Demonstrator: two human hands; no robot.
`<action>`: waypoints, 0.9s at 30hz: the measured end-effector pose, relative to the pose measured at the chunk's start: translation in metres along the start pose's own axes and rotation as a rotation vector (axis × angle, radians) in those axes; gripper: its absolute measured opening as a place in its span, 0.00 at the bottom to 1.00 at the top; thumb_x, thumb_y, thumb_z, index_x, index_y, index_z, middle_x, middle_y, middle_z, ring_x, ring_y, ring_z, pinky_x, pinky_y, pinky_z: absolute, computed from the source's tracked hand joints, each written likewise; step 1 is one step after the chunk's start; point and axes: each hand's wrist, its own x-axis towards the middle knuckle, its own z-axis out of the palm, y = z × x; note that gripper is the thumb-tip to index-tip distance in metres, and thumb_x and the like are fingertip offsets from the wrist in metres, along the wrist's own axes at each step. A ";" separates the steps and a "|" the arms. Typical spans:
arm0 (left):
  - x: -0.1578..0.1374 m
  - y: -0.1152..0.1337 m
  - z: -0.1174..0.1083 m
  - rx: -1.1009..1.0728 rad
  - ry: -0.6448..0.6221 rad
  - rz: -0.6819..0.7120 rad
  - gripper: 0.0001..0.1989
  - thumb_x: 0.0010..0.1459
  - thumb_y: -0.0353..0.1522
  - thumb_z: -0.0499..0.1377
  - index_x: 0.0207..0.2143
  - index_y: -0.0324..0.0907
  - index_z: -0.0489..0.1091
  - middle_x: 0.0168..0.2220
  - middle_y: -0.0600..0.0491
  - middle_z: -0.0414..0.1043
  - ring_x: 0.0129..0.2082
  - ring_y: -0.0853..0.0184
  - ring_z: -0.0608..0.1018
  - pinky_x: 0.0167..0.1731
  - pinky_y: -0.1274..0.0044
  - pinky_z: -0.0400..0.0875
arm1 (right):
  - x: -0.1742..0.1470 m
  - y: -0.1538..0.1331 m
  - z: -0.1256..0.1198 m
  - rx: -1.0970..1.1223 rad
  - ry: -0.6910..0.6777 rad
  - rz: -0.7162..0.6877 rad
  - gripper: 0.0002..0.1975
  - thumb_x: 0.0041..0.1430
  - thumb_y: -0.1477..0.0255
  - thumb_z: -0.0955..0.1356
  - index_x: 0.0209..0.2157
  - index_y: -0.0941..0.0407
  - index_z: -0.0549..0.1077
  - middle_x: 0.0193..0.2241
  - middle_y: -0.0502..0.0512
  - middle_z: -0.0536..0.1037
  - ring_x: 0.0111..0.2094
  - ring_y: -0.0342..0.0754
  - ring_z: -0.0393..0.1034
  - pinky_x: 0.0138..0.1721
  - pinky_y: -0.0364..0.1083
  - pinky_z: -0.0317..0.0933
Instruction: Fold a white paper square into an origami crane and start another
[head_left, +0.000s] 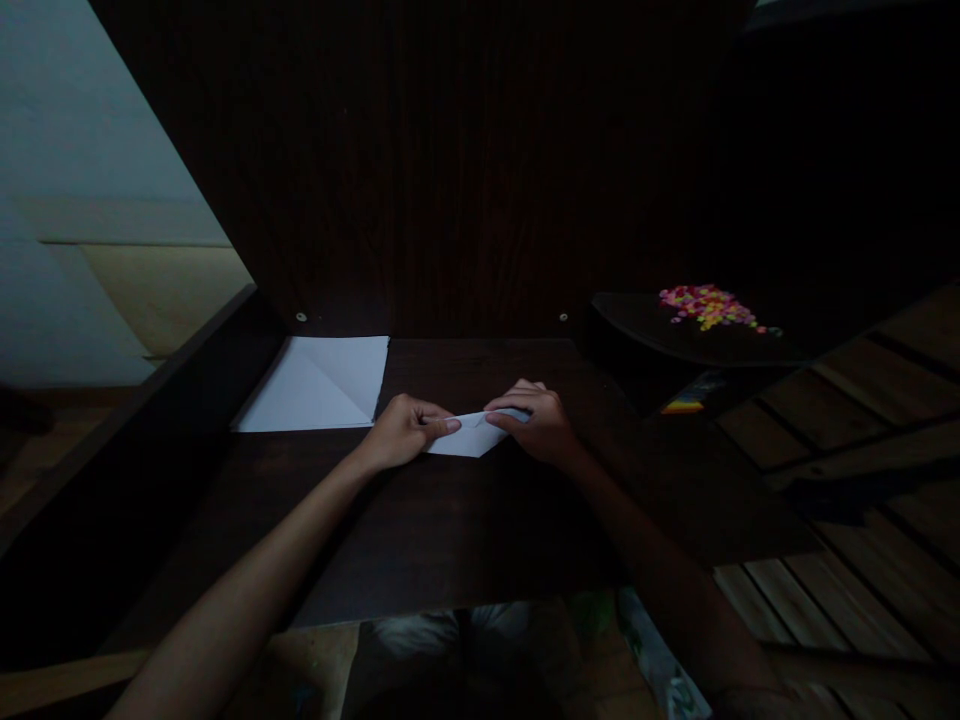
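A small folded sheet of white paper (pixel 474 440) is held between my two hands above the dark wooden desk (pixel 420 540). My left hand (pixel 409 430) pinches its left end, thumb on top and fingers behind. At the other end my right hand (pixel 536 420) grips the paper, the thumb and index finger near its upper edge. The lower edge comes to a blunt point toward me. Just left of my left hand lies a stack of white paper sheets (pixel 311 385), the top one marked by a diagonal crease.
A dark upright panel (pixel 465 180) closes the desk's back, and a raised side board (pixel 135 420) runs along the left. On a rounded shelf (pixel 645 335) at right sits a heap of small colourful pieces (pixel 709 305). Wooden slats (pixel 847 410) show beyond the desk's right side.
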 end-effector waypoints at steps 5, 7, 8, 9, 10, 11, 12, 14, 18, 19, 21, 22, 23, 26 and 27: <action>-0.001 0.002 0.000 0.069 0.002 0.014 0.21 0.55 0.43 0.60 0.38 0.34 0.79 0.22 0.54 0.72 0.20 0.71 0.68 0.19 0.81 0.57 | 0.000 -0.003 -0.001 -0.014 -0.015 -0.009 0.07 0.59 0.65 0.70 0.31 0.51 0.81 0.30 0.52 0.81 0.36 0.51 0.70 0.44 0.54 0.56; -0.002 0.004 0.000 0.130 0.054 0.050 0.18 0.55 0.41 0.60 0.36 0.35 0.80 0.25 0.52 0.76 0.24 0.69 0.72 0.22 0.80 0.61 | 0.000 -0.005 -0.002 -0.027 -0.029 -0.019 0.08 0.60 0.64 0.69 0.32 0.51 0.81 0.31 0.52 0.81 0.37 0.52 0.69 0.44 0.54 0.56; -0.003 0.006 0.000 0.152 0.074 0.070 0.17 0.54 0.41 0.60 0.36 0.36 0.80 0.27 0.51 0.77 0.26 0.67 0.73 0.23 0.80 0.63 | 0.000 -0.006 -0.003 -0.031 -0.036 -0.026 0.09 0.60 0.64 0.69 0.32 0.51 0.81 0.31 0.52 0.81 0.37 0.52 0.69 0.44 0.54 0.56; -0.004 0.009 -0.001 0.165 0.081 0.087 0.16 0.54 0.40 0.60 0.36 0.37 0.81 0.29 0.50 0.78 0.27 0.66 0.74 0.25 0.79 0.64 | 0.000 -0.007 -0.004 -0.033 -0.043 -0.035 0.09 0.60 0.64 0.68 0.33 0.51 0.80 0.31 0.52 0.81 0.37 0.52 0.69 0.45 0.54 0.55; -0.005 0.011 -0.001 0.172 0.071 0.100 0.16 0.54 0.40 0.61 0.37 0.37 0.81 0.30 0.50 0.79 0.28 0.66 0.74 0.25 0.80 0.64 | 0.000 -0.008 -0.004 -0.035 -0.050 -0.046 0.10 0.61 0.64 0.68 0.33 0.51 0.80 0.31 0.52 0.81 0.37 0.51 0.69 0.45 0.54 0.55; -0.006 0.013 -0.001 0.179 0.048 0.112 0.17 0.54 0.40 0.61 0.38 0.38 0.80 0.29 0.51 0.78 0.27 0.67 0.73 0.24 0.80 0.63 | 0.000 -0.009 -0.005 -0.037 -0.059 -0.058 0.10 0.61 0.63 0.68 0.34 0.51 0.80 0.32 0.52 0.81 0.38 0.51 0.69 0.46 0.54 0.55; -0.007 0.015 -0.002 0.188 0.015 0.125 0.17 0.55 0.41 0.60 0.39 0.38 0.80 0.27 0.52 0.77 0.25 0.68 0.71 0.23 0.80 0.62 | 0.000 -0.010 -0.006 -0.041 -0.071 -0.071 0.10 0.61 0.64 0.68 0.34 0.51 0.80 0.32 0.52 0.81 0.38 0.51 0.69 0.46 0.54 0.54; -0.009 0.016 -0.002 0.213 -0.065 0.150 0.16 0.56 0.41 0.59 0.36 0.38 0.80 0.22 0.56 0.71 0.21 0.71 0.66 0.21 0.81 0.57 | 0.000 -0.011 -0.006 -0.055 -0.102 -0.102 0.09 0.61 0.64 0.68 0.35 0.51 0.80 0.32 0.52 0.81 0.38 0.51 0.69 0.47 0.54 0.53; -0.009 0.014 -0.001 0.242 -0.171 0.171 0.20 0.59 0.40 0.56 0.21 0.37 0.72 0.17 0.59 0.54 0.19 0.75 0.56 0.18 0.81 0.47 | -0.002 -0.014 -0.004 -0.101 -0.167 -0.158 0.08 0.63 0.66 0.68 0.36 0.51 0.80 0.33 0.52 0.81 0.39 0.51 0.67 0.47 0.55 0.50; -0.008 0.013 0.000 0.244 -0.182 0.169 0.21 0.60 0.40 0.55 0.19 0.37 0.69 0.17 0.60 0.51 0.19 0.75 0.55 0.18 0.81 0.46 | -0.003 -0.015 -0.003 -0.115 -0.178 -0.162 0.08 0.63 0.66 0.67 0.36 0.51 0.79 0.34 0.52 0.81 0.40 0.51 0.67 0.47 0.55 0.50; -0.007 0.012 0.002 0.245 -0.187 0.163 0.22 0.60 0.41 0.55 0.17 0.37 0.64 0.17 0.60 0.49 0.19 0.75 0.54 0.18 0.80 0.45 | -0.004 -0.018 0.000 -0.141 -0.193 -0.160 0.08 0.63 0.66 0.67 0.36 0.50 0.79 0.34 0.52 0.81 0.40 0.52 0.66 0.47 0.55 0.49; -0.007 0.012 0.003 0.246 -0.186 0.160 0.22 0.60 0.41 0.55 0.17 0.38 0.63 0.17 0.60 0.48 0.19 0.75 0.53 0.18 0.80 0.44 | -0.004 -0.020 0.001 -0.150 -0.199 -0.159 0.08 0.63 0.66 0.67 0.36 0.51 0.79 0.34 0.52 0.80 0.40 0.51 0.66 0.47 0.55 0.49; -0.007 0.012 0.004 0.248 -0.186 0.158 0.22 0.60 0.41 0.55 0.17 0.38 0.63 0.17 0.60 0.48 0.18 0.75 0.53 0.18 0.80 0.44 | -0.004 -0.021 0.002 -0.155 -0.205 -0.161 0.07 0.63 0.67 0.67 0.35 0.51 0.79 0.33 0.52 0.80 0.40 0.51 0.65 0.47 0.55 0.49; -0.009 0.013 0.007 0.257 -0.182 0.167 0.22 0.60 0.41 0.54 0.17 0.37 0.66 0.17 0.59 0.50 0.18 0.75 0.54 0.18 0.80 0.46 | -0.004 -0.022 0.004 -0.149 -0.211 -0.155 0.07 0.62 0.70 0.67 0.32 0.52 0.77 0.30 0.52 0.79 0.38 0.50 0.66 0.45 0.54 0.49; -0.009 0.014 0.007 0.261 -0.167 0.177 0.21 0.60 0.41 0.55 0.18 0.37 0.68 0.17 0.59 0.52 0.18 0.75 0.55 0.19 0.81 0.47 | -0.004 -0.022 0.003 -0.142 -0.208 -0.149 0.07 0.62 0.71 0.67 0.31 0.53 0.77 0.29 0.51 0.79 0.38 0.50 0.66 0.45 0.53 0.49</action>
